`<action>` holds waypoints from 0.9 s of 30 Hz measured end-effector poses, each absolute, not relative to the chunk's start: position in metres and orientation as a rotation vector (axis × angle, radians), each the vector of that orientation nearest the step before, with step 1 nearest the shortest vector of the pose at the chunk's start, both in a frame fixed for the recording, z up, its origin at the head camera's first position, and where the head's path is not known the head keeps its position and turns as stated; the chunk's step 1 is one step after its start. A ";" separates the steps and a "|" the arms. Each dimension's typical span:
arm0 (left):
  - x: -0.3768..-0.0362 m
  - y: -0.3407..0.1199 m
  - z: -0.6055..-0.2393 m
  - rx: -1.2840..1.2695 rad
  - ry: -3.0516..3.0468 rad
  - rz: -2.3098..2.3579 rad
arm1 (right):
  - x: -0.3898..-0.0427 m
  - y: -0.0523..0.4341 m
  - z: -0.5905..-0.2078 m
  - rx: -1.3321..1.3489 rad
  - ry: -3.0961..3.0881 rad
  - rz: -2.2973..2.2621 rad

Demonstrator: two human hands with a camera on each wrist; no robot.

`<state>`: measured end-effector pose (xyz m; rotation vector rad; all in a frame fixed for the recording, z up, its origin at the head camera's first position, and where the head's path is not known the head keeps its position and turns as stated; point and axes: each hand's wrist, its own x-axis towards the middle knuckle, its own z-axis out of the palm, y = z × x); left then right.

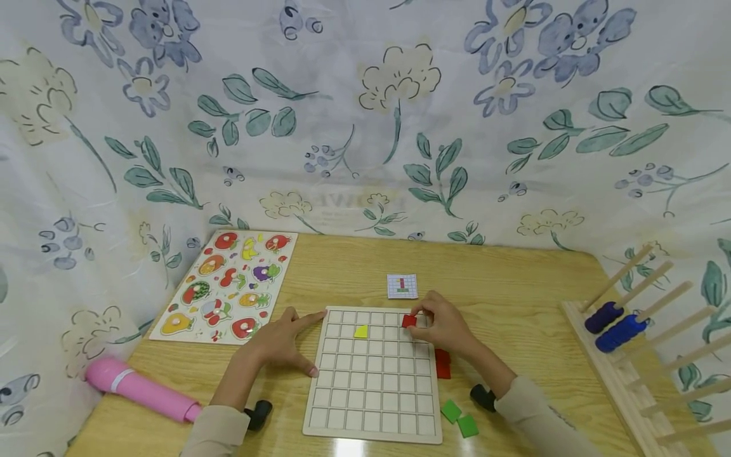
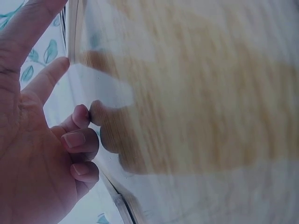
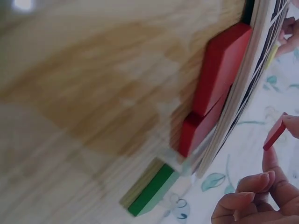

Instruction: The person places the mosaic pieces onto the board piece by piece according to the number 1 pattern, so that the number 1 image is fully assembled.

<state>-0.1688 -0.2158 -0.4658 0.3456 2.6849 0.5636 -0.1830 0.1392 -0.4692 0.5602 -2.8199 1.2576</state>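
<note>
A white grid board (image 1: 374, 406) lies on the wooden table (image 1: 514, 298). My right hand (image 1: 442, 327) pinches a red square tile (image 1: 408, 320) over the board's top row; the tile (image 3: 274, 133) also shows between my fingertips in the right wrist view. A yellow triangle tile (image 1: 360, 331) sits in a cell further left. My left hand (image 1: 280, 343) rests at the board's left edge with index finger and thumb spread against it, and the other fingers (image 2: 79, 140) are curled. Two red tiles (image 1: 442, 364) (image 3: 219, 70) lie by the board's right edge. A small pattern card (image 1: 402, 286) lies beyond the board.
Two green tiles (image 1: 459, 418) (image 3: 152, 191) lie near the board's lower right corner. A fruit puzzle board (image 1: 228, 285) lies at the left, a pink cylinder (image 1: 143, 388) at the front left. A wooden peg rack (image 1: 628, 355) with blue rings stands at the right. Floral cloth (image 1: 365, 127) surrounds the table.
</note>
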 end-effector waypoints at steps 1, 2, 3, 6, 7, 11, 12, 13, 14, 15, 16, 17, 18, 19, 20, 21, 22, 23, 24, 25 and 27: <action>-0.169 -0.216 -0.466 0.344 2.684 0.565 | -0.183 0.137 -0.469 0.567 -2.828 1.255; -0.169 -0.216 -0.466 0.342 2.683 0.566 | -0.183 0.136 -0.469 0.578 -2.835 1.253; -0.169 -0.216 -0.466 0.341 2.681 0.569 | -0.184 0.134 -0.468 0.586 -2.845 1.254; -0.169 -0.216 -0.466 0.337 2.679 0.570 | -0.184 0.128 -0.466 0.604 -2.884 1.246; -0.169 -0.216 -0.466 0.338 2.679 0.568 | -0.184 0.126 -0.466 0.612 -2.893 1.242; -0.169 -0.216 -0.466 0.348 2.679 0.571 | -0.183 0.119 -0.463 0.648 -2.901 1.204; -0.169 -0.216 -0.466 0.352 2.678 0.575 | -0.183 0.118 -0.463 0.667 -2.897 1.192; -0.169 -0.216 -0.465 0.355 2.677 0.580 | -0.183 0.117 -0.463 0.679 -2.895 1.185; -0.170 -0.216 -0.466 0.358 2.677 0.581 | -0.183 0.116 -0.463 0.691 -2.892 1.174; -0.170 -0.216 -0.466 0.358 2.677 0.579 | -0.184 0.115 -0.463 0.705 -2.889 1.165; -0.171 -0.217 -0.466 0.356 2.676 0.578 | -0.184 0.114 -0.463 0.717 -2.888 1.162; -0.171 -0.217 -0.466 0.354 2.676 0.578 | -0.184 0.113 -0.463 0.728 -2.886 1.158; -0.171 -0.217 -0.466 0.353 2.675 0.578 | -0.185 0.112 -0.463 0.737 -2.885 1.153; -0.171 -0.217 -0.466 0.351 2.674 0.578 | -0.185 0.111 -0.463 0.741 -2.886 1.149; -0.171 -0.217 -0.466 0.353 2.675 0.578 | -0.186 0.110 -0.463 0.751 -2.885 1.142; -0.171 -0.217 -0.466 0.354 2.673 0.582 | -0.186 0.109 -0.462 0.757 -2.888 1.137; -0.170 -0.217 -0.466 0.355 2.673 0.587 | -0.187 0.109 -0.462 0.761 -2.894 1.127; -0.170 -0.217 -0.466 0.357 2.672 0.592 | -0.187 0.108 -0.463 0.768 -2.900 1.114; -0.170 -0.217 -0.465 0.361 2.673 0.594 | -0.188 0.107 -0.463 0.774 -2.907 1.101; -0.170 -0.217 -0.465 0.365 2.674 0.595 | -0.188 0.107 -0.463 0.782 -2.914 1.091; -0.170 -0.217 -0.465 0.365 2.674 0.598 | -0.189 0.105 -0.463 0.788 -2.929 1.078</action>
